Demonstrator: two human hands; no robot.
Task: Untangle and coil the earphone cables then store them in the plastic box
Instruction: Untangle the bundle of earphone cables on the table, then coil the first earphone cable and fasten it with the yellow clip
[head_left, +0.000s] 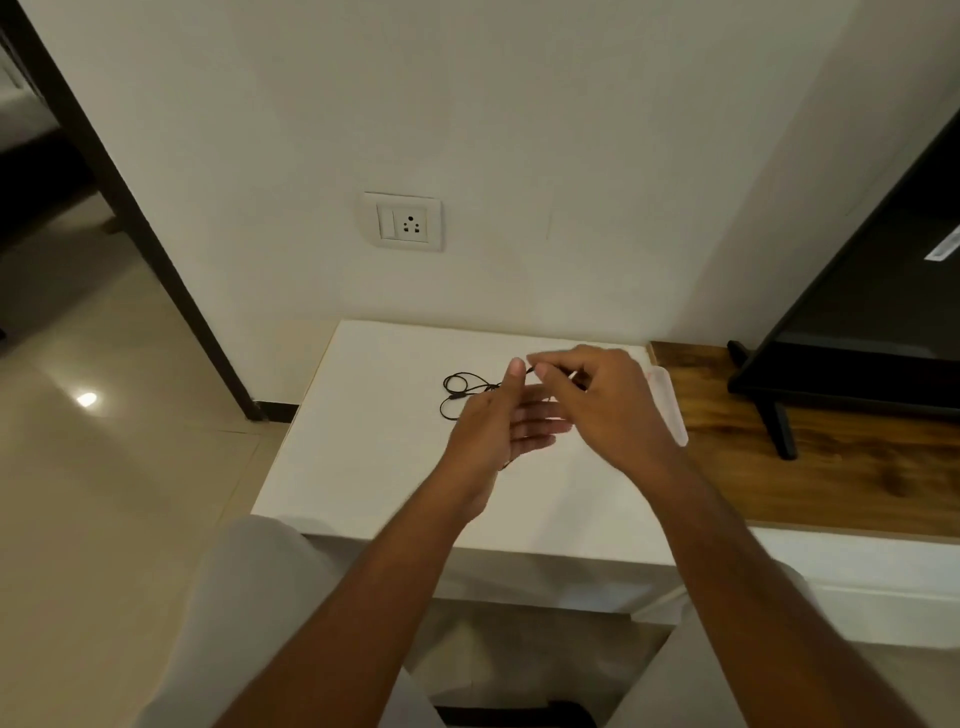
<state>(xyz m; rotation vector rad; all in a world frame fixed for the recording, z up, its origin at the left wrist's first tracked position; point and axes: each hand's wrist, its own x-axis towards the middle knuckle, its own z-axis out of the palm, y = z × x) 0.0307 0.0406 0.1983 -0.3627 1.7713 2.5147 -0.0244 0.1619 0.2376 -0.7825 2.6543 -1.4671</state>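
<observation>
A thin black earphone cable (457, 391) lies in loose loops on the white table (374, 457), running from the loops toward my hands. My left hand (498, 421) hovers over it with the palm turned right and the fingers spread. My right hand (597, 400) is just to the right, its thumb and fingers pinched on the cable's end near the left thumb tip. A clear plastic box (670, 405) stands at the table's right edge, partly hidden behind my right hand.
A wooden shelf (810, 467) adjoins the table on the right and carries a black TV (872, 312) on its stand. The wall with a socket plate (402, 222) rises right behind the table. Tiled floor and a dark door frame lie to the left.
</observation>
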